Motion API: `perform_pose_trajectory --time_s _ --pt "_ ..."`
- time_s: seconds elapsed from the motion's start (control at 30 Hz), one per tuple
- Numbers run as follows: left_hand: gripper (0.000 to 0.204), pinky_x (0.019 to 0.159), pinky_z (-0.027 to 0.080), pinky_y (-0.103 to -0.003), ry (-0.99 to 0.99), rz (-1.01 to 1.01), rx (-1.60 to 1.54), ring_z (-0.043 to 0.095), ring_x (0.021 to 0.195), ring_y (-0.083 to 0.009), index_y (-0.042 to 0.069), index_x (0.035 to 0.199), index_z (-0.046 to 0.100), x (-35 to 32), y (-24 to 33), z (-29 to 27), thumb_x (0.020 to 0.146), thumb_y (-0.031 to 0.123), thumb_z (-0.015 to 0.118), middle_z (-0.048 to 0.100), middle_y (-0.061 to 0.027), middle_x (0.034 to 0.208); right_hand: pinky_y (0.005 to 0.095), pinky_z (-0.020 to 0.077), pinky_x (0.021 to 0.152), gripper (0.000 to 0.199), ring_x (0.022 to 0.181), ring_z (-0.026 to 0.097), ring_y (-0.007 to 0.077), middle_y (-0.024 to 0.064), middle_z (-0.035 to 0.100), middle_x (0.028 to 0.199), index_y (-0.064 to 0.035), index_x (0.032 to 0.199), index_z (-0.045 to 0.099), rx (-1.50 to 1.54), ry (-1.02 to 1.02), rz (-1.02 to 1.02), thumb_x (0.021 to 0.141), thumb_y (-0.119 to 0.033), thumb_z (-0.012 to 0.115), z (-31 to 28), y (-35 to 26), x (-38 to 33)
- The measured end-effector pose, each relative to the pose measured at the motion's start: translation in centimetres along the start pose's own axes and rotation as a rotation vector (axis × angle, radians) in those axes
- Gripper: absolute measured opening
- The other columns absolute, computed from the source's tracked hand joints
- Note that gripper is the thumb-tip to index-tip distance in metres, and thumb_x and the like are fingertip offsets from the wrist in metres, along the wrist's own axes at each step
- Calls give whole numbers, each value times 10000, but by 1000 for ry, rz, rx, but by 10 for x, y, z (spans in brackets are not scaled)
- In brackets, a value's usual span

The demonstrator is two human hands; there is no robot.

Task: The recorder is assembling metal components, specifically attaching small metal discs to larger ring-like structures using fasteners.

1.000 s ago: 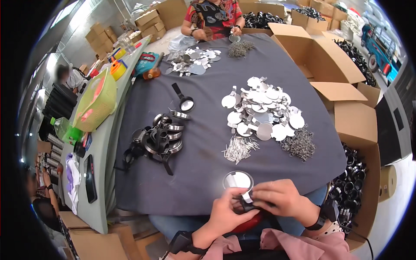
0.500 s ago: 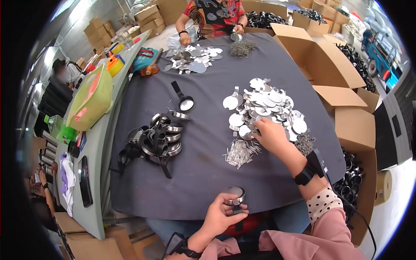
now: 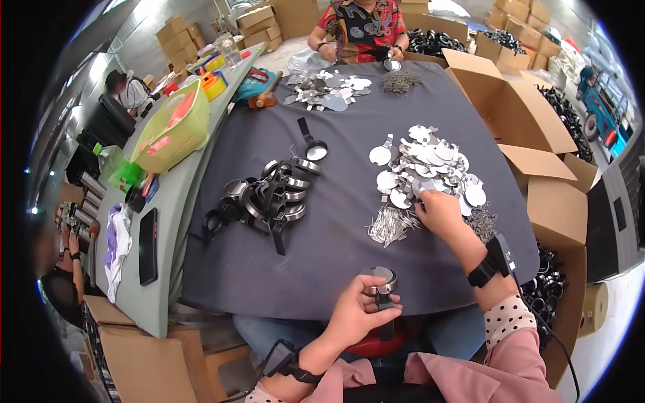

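My left hand (image 3: 363, 303), near the table's front edge, is closed around a round metal-rimmed piece with a black handle (image 3: 383, 277); its flat disc side faces up. My right hand (image 3: 443, 213) is at the near side of a heap of flat silver discs with tabs (image 3: 430, 161). Its fingers are pinched together, and what lies between them, if anything, is hidden. Thin metal pins (image 3: 391, 226) lie just left of those fingers. A pile of small dark grey springs or clips (image 3: 482, 221), too small to tell which, lies to the right of the hand.
Black-handled metal rings (image 3: 269, 198) are piled left of centre, one ring (image 3: 316, 149) apart behind them. Across the table a person (image 3: 363, 30) works by another disc heap (image 3: 328, 91) and a hammer (image 3: 266, 94). Open cardboard boxes (image 3: 537, 121) line the right side; a side table (image 3: 176, 255) stands left.
The whole view has shifted, so the table's things appear farther right. My right hand has drawn slightly nearer the pins at the heap's near edge. My left hand keeps its hold on the round piece.
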State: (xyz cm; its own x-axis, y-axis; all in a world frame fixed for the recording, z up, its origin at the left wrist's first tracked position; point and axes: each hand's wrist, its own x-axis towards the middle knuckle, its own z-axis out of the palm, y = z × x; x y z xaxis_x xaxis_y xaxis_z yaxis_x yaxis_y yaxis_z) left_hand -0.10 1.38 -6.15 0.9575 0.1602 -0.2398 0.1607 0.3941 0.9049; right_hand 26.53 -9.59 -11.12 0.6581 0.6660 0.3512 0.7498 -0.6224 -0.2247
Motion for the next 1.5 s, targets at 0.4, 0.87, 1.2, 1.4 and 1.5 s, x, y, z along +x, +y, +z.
perform_pose_trajectory --time_s 0.4,0.87,1.2,1.4,1.5 --pt "507 843 561 -344 39 12 15 649 971 -241 10 1188 433 -21 -13 2 762 -104 683 575 -175 1090 429 517 667 101 736 632 328 97 623 836 -67 797 679 47 -19 93 799 -144 614 -28 1 -58" --pt "510 756 576 -335 85 -17 35 670 911 -260 6 1178 433 -12 -11 -1 741 -109 670 584 -184 1062 368 495 671 89 739 619 294 109 622 787 -36 814 697 265 50 443 726 -52 697 -87 69 -146" --pt "514 757 573 -339 85 -45 53 672 908 -267 13 1184 432 -3 -16 5 743 -112 665 588 -192 1056 375 498 682 129 774 611 297 88 606 816 -51 806 675 224 -12 481 725 -135 729 -80 60 -155" --pt "506 753 575 -343 55 -70 44 671 911 -267 10 1177 434 5 -13 12 744 -111 666 581 -185 1071 379 494 668 151 755 611 289 84 603 803 -49 795 639 87 104 558 733 -149 733 -61 52 -151" --pt "505 754 576 -345 64 -18 37 671 911 -267 10 1174 437 4 -15 8 742 -111 668 582 -186 1075 382 497 666 123 746 616 299 100 615 796 -30 806 639 68 206 467 744 -105 716 -59 70 -162"
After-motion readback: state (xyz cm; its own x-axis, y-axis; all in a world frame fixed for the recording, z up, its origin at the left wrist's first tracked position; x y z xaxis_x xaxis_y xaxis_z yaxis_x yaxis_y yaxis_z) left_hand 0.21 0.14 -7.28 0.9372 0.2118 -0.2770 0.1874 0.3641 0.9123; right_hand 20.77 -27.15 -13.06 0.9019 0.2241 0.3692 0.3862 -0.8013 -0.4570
